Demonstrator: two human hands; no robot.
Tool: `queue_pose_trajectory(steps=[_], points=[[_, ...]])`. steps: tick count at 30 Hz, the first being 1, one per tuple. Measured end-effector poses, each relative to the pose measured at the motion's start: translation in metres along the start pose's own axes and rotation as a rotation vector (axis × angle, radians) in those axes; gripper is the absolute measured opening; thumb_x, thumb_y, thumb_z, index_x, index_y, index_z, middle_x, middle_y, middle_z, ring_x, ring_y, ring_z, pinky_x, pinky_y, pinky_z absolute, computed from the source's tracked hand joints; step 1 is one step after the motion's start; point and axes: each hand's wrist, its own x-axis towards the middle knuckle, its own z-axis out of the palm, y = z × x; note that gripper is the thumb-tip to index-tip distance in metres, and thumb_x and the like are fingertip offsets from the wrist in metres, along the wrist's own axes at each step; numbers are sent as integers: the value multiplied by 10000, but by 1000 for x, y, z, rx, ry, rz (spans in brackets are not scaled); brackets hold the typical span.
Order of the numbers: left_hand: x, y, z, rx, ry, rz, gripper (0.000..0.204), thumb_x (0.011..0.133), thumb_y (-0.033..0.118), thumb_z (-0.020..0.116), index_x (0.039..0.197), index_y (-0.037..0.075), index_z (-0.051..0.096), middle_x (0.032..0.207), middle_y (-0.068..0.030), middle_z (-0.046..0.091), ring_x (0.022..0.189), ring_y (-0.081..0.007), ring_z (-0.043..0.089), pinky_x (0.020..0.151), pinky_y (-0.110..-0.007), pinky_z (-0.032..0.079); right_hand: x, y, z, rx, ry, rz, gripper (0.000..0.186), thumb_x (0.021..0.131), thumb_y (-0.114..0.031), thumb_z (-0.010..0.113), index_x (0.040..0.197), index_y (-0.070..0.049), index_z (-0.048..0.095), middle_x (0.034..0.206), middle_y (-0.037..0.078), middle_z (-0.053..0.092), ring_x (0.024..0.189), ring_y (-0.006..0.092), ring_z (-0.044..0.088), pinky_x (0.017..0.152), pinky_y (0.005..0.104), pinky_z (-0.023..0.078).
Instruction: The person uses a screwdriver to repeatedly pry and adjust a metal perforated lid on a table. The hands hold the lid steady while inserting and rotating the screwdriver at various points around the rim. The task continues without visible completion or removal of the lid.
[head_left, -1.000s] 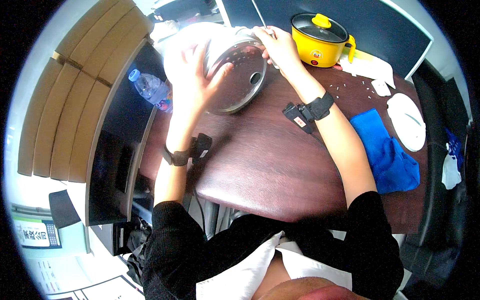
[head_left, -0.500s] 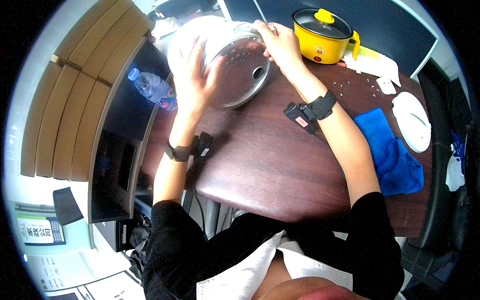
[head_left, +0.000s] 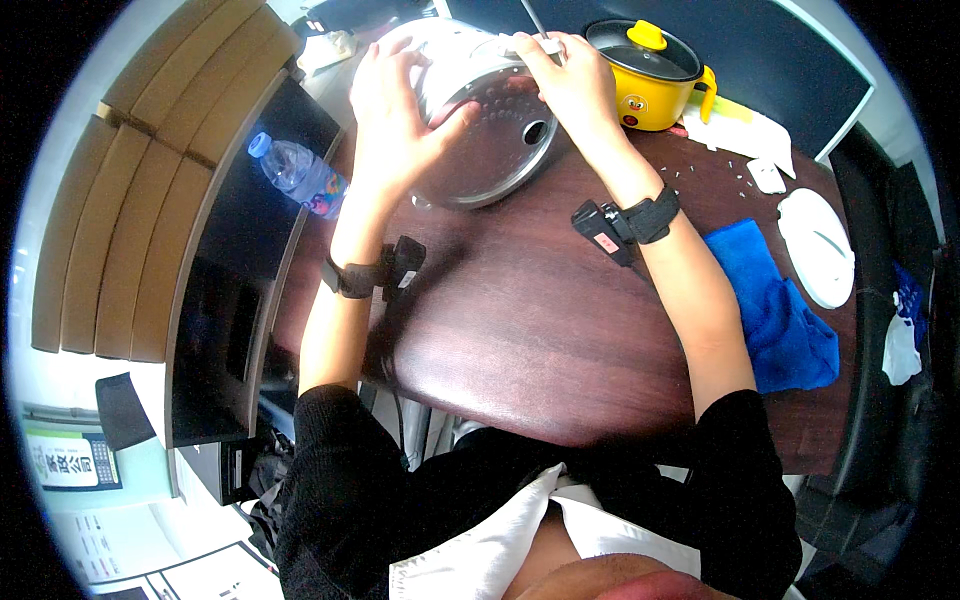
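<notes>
A white round appliance point(head_left: 440, 62) is tilted up at the far side of the table. Its shiny, mirror-like disc point(head_left: 478, 150) faces me, with rows of small dimples and one dark-edged round hole. My left hand point(head_left: 400, 120) lies on its left side, fingers over the white body and thumb along the disc. At the upper right rim my right hand point(head_left: 575, 80) is closed, thumb and fingers pinching the edge. A thin grey rod point(head_left: 534, 14) rises just behind those fingers; its lower end is hidden, so I cannot tell whether it is held.
A yellow pot point(head_left: 650, 95) with a glass lid stands right of my right hand. Small white bits, a white plastic piece point(head_left: 767, 177), a blue cloth point(head_left: 775, 310) and a white oval part point(head_left: 818, 248) lie at the right. A water bottle point(head_left: 300, 175) is at the left.
The appliance has moved slightly right and up with both hands. My left hand has slid a little to the right, its thumb now reaching further over the disc.
</notes>
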Motion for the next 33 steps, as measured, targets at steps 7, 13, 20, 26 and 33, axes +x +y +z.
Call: queue_pose_trajectory(steps=[7,13,20,26,33], points=[[-2,0,-3,-64,-59,4,591,781,333,744,1297,105,566,1357,-188,502,1309,-375,396,1081,-440,317,-1,-7,-6,41,-132,11,531,869,-463,657,1104,12,632,895,104,682,696,128,674,542,215,531],[-5,-6,5,-42,2,0,562,780,327,747,1275,120,581,1368,-174,497,1307,-367,399,1086,-435,307,4,-2,-5,144,-210,16,499,874,-442,662,1131,-16,625,795,49,653,610,77,613,481,189,472],[6,-14,19,-52,38,12,563,786,375,708,1287,169,554,1322,-144,522,1262,-411,432,1085,-500,298,10,-41,-50,193,-473,354,454,886,-398,655,1119,-11,610,816,5,599,577,30,549,428,165,423],[10,-28,35,-18,10,-14,575,807,416,685,1318,208,525,1382,-125,476,1288,-443,400,1050,-539,342,-8,-60,-71,287,-736,382,369,972,-303,536,1228,-38,532,843,-8,557,616,35,535,459,162,436],[7,-23,35,11,31,-28,572,811,418,680,1323,216,522,1387,-123,468,1282,-463,396,1029,-559,362,-27,-69,-96,186,-813,475,377,1008,-321,461,1227,-23,529,768,8,550,480,34,499,390,162,403]])
